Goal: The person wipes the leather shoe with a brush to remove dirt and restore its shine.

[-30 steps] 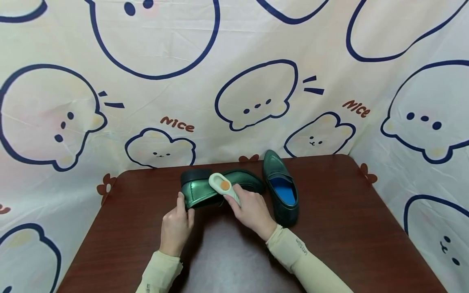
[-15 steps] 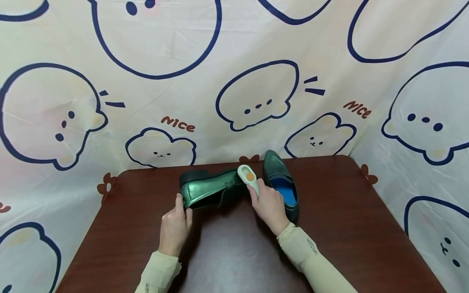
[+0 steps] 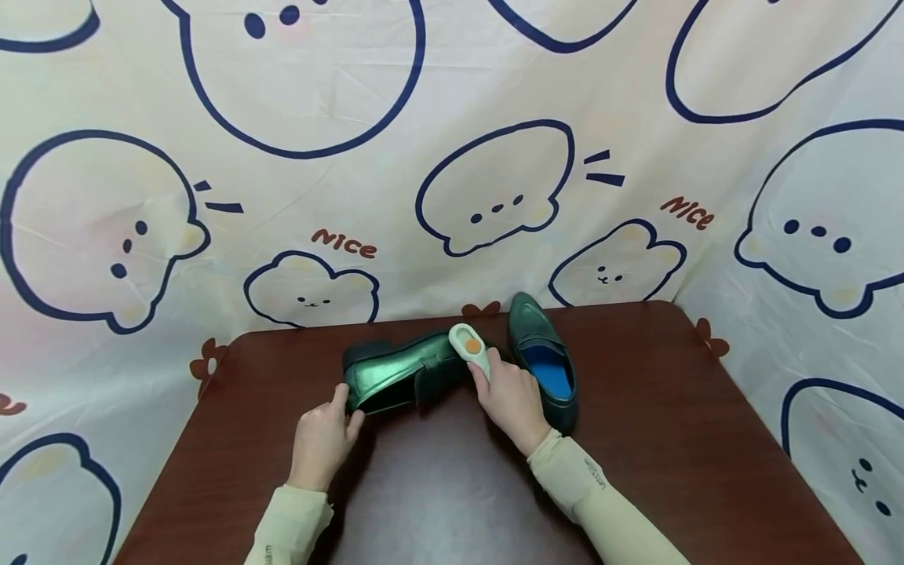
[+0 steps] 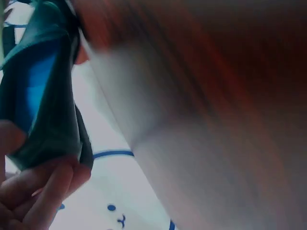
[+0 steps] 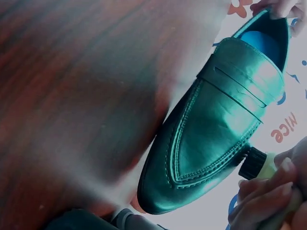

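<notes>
A shiny green loafer (image 3: 395, 373) is tipped on its side toward the back of the table, its toe to the right. My left hand (image 3: 321, 439) grips it by the heel; in the left wrist view the thumb lies at the opening and the fingers (image 4: 53, 191) curl round the back. My right hand (image 3: 512, 400) holds a pale brush (image 3: 468, 345) with an orange spot over the front of the shoe. Dark bristles (image 5: 253, 163) meet the loafer's side near the toe in the right wrist view. Its blue insole (image 5: 261, 44) shows there too.
A second green loafer (image 3: 540, 361) with a blue insole stands upright just right of my right hand. The brown table (image 3: 671, 439) backs onto a cloth (image 3: 480, 78) printed with cartoon outlines, which also covers both sides.
The brush has gone right along the loafer toward the toe, then slightly back left. My left hand has shifted a little left and down, and the loafer's heel has turned with it.
</notes>
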The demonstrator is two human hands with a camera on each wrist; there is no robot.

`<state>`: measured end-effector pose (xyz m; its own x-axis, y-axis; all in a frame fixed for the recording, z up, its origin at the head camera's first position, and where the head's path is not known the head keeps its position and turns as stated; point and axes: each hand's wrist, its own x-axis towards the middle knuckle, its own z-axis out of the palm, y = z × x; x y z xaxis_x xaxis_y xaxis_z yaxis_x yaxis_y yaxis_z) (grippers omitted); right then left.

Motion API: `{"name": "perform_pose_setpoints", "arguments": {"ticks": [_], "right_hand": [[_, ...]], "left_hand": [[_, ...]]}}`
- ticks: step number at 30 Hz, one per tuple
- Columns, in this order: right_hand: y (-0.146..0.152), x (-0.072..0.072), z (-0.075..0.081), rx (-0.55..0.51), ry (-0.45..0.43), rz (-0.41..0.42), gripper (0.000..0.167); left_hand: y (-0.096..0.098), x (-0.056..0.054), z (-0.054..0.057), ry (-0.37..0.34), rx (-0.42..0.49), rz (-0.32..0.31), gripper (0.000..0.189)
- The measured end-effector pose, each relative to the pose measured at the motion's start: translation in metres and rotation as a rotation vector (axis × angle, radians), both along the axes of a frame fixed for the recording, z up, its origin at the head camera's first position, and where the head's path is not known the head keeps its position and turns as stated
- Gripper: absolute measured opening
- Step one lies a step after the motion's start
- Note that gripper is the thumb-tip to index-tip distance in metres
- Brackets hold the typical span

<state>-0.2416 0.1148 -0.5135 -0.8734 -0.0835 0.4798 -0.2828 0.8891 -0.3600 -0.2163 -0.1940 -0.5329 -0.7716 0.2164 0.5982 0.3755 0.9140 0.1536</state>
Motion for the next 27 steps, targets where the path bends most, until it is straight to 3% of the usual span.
{"name": "perform_pose_setpoints", "arguments": {"ticks": [8,14,18,23,27], "right_hand": [[-0.003,0.002,0.001,0.045,-0.047,0.022,0.034],[-0.004,0.0,0.003,0.039,-0.034,0.046,0.034],[-0.007,-0.001,0.004,0.028,-0.018,0.051,0.033],[-0.013,0.0,0.002,0.026,-0.028,0.058,0.034],[-0.019,0.0,0.002,0.019,-0.028,0.067,0.034]], "left_hand": [[-0.007,-0.005,-0.001,0.002,-0.23,-0.058,0.027],[-0.002,-0.006,0.005,-0.057,-0.287,0.038,0.047],[0.015,-0.018,0.013,-0.092,-0.32,0.037,0.058],[0.04,-0.042,0.017,0.023,-0.413,-0.022,0.044],[0.044,-0.051,0.013,0.118,-0.413,-0.116,0.037]]}}
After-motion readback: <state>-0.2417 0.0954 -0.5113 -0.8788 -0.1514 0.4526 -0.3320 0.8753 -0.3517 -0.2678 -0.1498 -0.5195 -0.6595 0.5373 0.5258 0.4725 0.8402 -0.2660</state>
